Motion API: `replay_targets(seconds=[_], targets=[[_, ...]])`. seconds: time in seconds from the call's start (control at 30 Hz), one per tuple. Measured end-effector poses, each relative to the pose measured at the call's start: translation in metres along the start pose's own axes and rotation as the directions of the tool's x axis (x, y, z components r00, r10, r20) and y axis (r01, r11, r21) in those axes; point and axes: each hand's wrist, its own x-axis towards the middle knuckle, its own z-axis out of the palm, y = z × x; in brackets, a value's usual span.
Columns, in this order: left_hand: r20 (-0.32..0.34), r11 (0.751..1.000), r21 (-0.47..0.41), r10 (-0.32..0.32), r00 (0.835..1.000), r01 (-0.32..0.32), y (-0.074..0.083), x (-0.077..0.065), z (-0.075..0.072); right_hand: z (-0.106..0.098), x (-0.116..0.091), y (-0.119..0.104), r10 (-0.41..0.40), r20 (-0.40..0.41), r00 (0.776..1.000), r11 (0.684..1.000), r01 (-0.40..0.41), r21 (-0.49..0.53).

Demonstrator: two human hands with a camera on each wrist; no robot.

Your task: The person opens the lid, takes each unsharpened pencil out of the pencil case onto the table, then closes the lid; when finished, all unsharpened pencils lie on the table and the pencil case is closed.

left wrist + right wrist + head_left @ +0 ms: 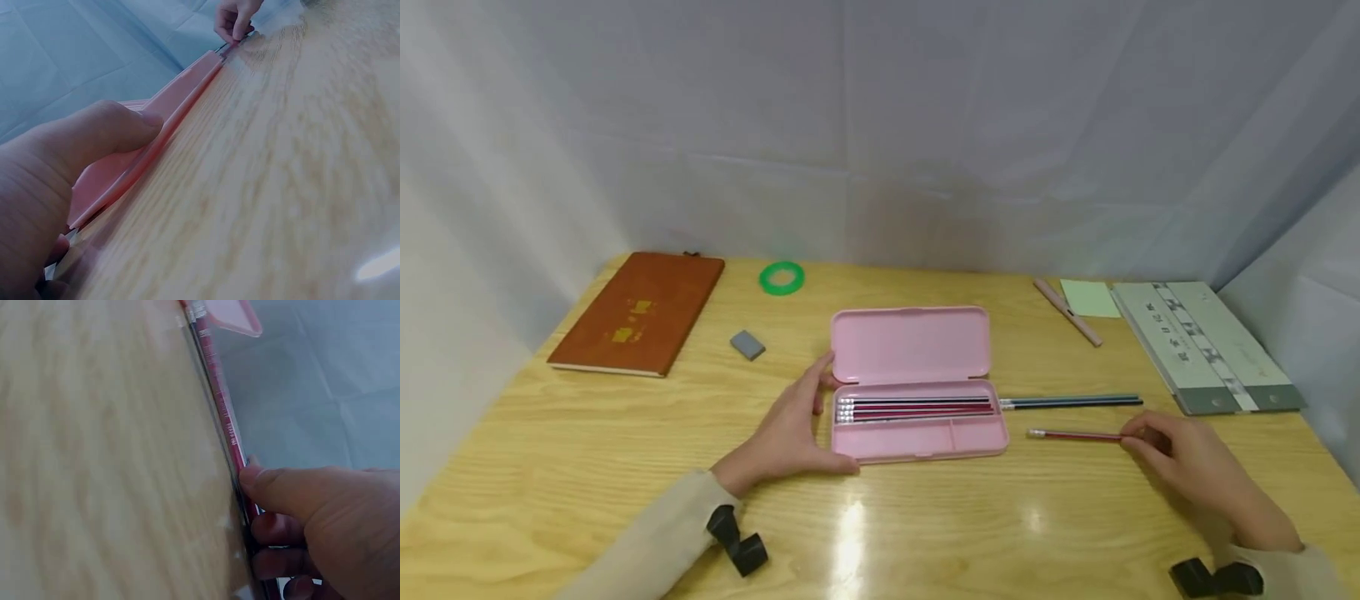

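Observation:
A pink pencil case point(891, 443) lies with its lid folded back, and several pencils point(917, 409), striped black, red and white, fill its long rear compartment. My left hand point(786, 433) grips the case's left end, the thumb over the front corner and the fingers along the side. In the left wrist view the thumb point(119, 128) presses on the pink rim. To the right, my right hand point(1187, 458) pinches a red pencil point(1078, 436) by one end; its eraser end points at the case. Two dark pencils point(1075, 402) lie behind it, eraser ends beside the case.
A brown notebook point(643, 312), a grey eraser point(747, 344) and a green tape roll point(782, 278) lie on the left. Back right are a pinkish pen point(1067, 312), green sticky notes point(1090, 298) and a grey-green book point(1210, 346). A white curtain point(917, 133) hangs behind the table.

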Motion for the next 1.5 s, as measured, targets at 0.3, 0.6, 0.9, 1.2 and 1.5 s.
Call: replay_targets(seconds=[0.3,0.6,0.9,1.2,1.5], targets=[[-0.004,1.0,-0.002,-0.031,1.0,0.031,0.0,-0.003,0.0,0.012,0.032,-0.011,-0.03,0.032,0.999,0.999,0.031,-0.022],[0.022,0.999,-0.002,-0.053,0.998,0.054,0.001,-0.008,0.001,0.029,0.046,-0.029,-0.008,0.153,0.988,0.999,0.014,-0.036],[0.013,0.999,0.002,-0.05,0.999,0.05,0.001,-0.007,-0.001,0.028,0.059,-0.042,-0.011,0.171,0.985,0.998,0.02,-0.053],[0.016,0.999,0.001,-0.042,0.999,0.042,0.002,-0.001,0.0,0.055,0.093,-0.102,-0.316,0.025,0.948,0.949,0.316,0.018],[0.012,0.999,0.009,-0.048,0.999,0.048,0.003,0.0,-0.001,0.075,0.124,-0.152,-0.288,0.244,0.926,0.952,0.305,-0.034]])
